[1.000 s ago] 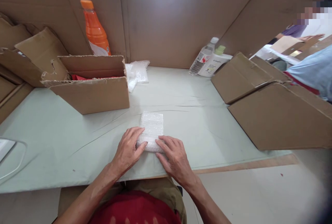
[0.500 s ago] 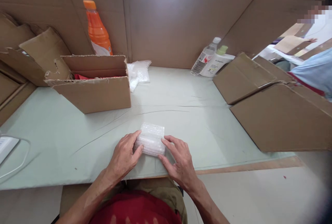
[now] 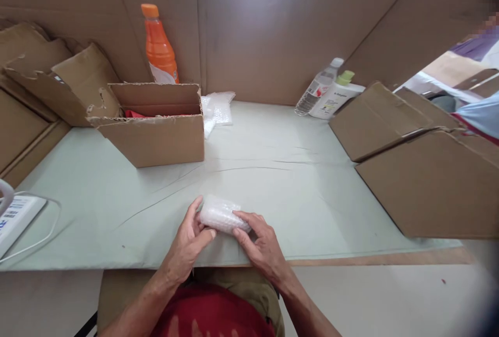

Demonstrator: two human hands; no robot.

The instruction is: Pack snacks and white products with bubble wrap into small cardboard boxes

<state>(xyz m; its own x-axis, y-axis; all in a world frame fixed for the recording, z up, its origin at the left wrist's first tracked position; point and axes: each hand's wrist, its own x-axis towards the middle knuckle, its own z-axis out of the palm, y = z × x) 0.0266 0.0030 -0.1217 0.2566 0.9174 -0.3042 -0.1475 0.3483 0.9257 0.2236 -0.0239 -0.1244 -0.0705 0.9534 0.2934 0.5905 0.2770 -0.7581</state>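
Note:
A small roll of clear bubble wrap is held near the front of the table. What may lie inside its layers cannot be made out. Around its left end, my left hand has the thumb at the near side and the fingers at the far side. My right hand grips the right end, thumb below and fingertips on top. The roll lies slightly slanted, its right end closer to me.
Behind my hands stands an open cardboard box with something red inside. An orange bottle is behind it, beside bubble wrap pieces. Clear and white bottles lean back right, near more boxes. A power strip lies left.
The flat loose end of the bubble wrap has been rolled up, leaving a cylinder. Both hands have closed in round its ends. The view has shifted slightly left.

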